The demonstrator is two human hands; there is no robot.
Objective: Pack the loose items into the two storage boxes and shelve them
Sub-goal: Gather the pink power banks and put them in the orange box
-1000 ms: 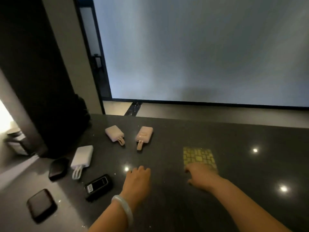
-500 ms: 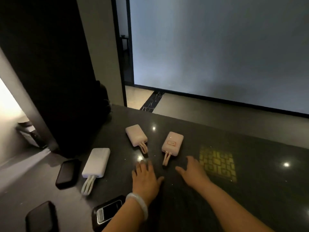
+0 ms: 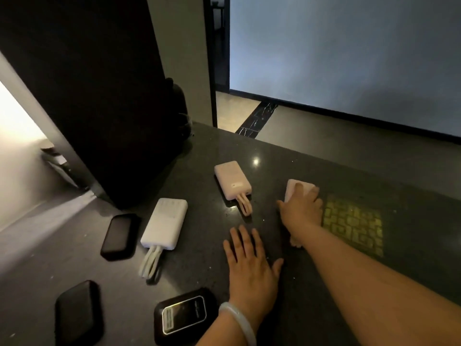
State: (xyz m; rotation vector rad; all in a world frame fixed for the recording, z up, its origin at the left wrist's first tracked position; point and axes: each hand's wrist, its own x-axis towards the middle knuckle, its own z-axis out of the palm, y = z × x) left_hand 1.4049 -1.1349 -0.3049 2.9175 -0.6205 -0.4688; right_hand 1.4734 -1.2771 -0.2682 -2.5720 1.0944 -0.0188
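The right hand [image 3: 300,211] lay over a pink power bank [image 3: 296,187], fingers curled across its top face and thumb out to the near-left side; this reads as the start of a grasp, though whether the bank had left the counter [image 3: 324,283] cannot be told. Its cable loop [image 3: 295,242] showed from under the wrist, on the near side of the grip. The left hand [image 3: 249,263] rested flat on the counter, fingers spread and holding nothing, just nearer the person and to the left of the grip (probably a brace while the other arm reached).

A second pink power bank [image 3: 233,181] lay just left of the grip, cable end toward the person. Farther left lay a white power bank [image 3: 166,224] with trailing cables, and beyond it a black device [image 3: 119,236]. Two further black devices sat well nearer and to the left: one plain [image 3: 77,314], one with a reflective label [image 3: 183,315] touching the left wrist, which wore a pale bangle [image 3: 238,320]. A patch of patterned yellow light [image 3: 353,226] fell on the counter immediately right of the grip.

No storage box is in view, so packing appeared scarcely begun; the items lay apart, each open to a one-handed pick.
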